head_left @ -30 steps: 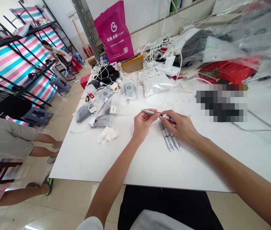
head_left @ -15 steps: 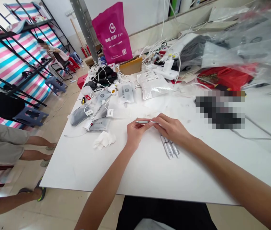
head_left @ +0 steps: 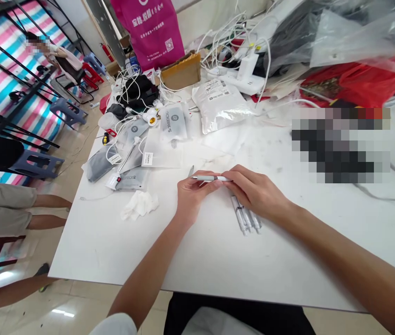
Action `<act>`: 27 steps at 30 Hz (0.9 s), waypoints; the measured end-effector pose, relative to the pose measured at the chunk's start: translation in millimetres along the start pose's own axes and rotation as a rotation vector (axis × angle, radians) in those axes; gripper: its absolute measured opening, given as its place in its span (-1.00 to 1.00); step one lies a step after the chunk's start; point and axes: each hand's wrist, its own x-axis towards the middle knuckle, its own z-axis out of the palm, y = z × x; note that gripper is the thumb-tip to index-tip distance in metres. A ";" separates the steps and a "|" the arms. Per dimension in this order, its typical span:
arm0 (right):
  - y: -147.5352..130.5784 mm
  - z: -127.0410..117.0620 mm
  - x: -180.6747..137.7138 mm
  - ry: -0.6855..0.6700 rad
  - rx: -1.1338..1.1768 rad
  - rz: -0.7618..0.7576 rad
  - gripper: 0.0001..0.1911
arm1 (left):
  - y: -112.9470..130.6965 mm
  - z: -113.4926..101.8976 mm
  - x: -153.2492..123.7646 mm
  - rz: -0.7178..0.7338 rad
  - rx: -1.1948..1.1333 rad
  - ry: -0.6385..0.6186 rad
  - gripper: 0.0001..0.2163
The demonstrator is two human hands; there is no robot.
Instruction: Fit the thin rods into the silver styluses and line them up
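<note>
My left hand (head_left: 191, 197) and my right hand (head_left: 255, 190) meet above the white table, both with fingers closed on one pen (head_left: 204, 178). The pen is white and silver and lies level, its tip pointing left past my left fingers. My right thumb and fingers grip its other end, hiding part of it. Just below my right hand, several clear-and-silver pens (head_left: 242, 219) lie side by side on the table, their upper ends partly covered by the hand. Behind my left fingers a thin grey pointed piece (head_left: 191, 170) shows; I cannot make out what it is.
A crumpled tissue (head_left: 139, 205) lies left of my hands. Farther back are grey pouches (head_left: 173, 122), a white plastic parcel (head_left: 220, 106), tangled white cables (head_left: 223, 49), a cardboard box (head_left: 180, 72) and a magenta bag (head_left: 152, 35). People stand and sit at the left.
The camera view has shifted, moving the background left and upward. More of the pen's length now shows between my hands, and the grey pointed piece has come into sight behind my left fingers.
</note>
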 end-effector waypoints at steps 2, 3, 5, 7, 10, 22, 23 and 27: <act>-1.0 0.5 -0.2 0.008 0.002 0.017 -0.78 | -1.0 0.2 0.0 0.006 0.006 -0.002 -0.81; -1.2 0.8 -0.3 0.018 0.002 0.023 -0.79 | -1.2 0.5 -0.1 0.012 0.010 -0.002 -0.81; -1.1 1.6 -0.3 0.033 0.003 0.030 -0.79 | -0.9 1.2 -0.6 0.024 0.019 0.001 -0.80; -0.5 2.4 -0.2 0.022 0.015 0.032 -0.76 | 0.7 2.2 -1.3 0.036 0.034 -0.010 -0.77; 0.3 3.2 -0.2 -0.004 0.022 0.038 -0.70 | 3.7 3.5 -2.4 0.050 0.062 -0.079 -0.74; 6.6 5.3 -0.1 0.093 -0.149 0.085 -0.70 | 8.5 -2.1 3.0 0.061 -0.026 -0.029 -0.59; 7.4 5.3 -0.1 0.106 -0.162 0.084 -0.71 | 8.6 -2.2 3.3 0.053 -0.036 -0.017 -0.59; 7.3 5.3 0.3 0.123 -0.188 0.049 -0.71 | 6.9 -4.5 5.8 0.058 -0.032 0.080 -0.74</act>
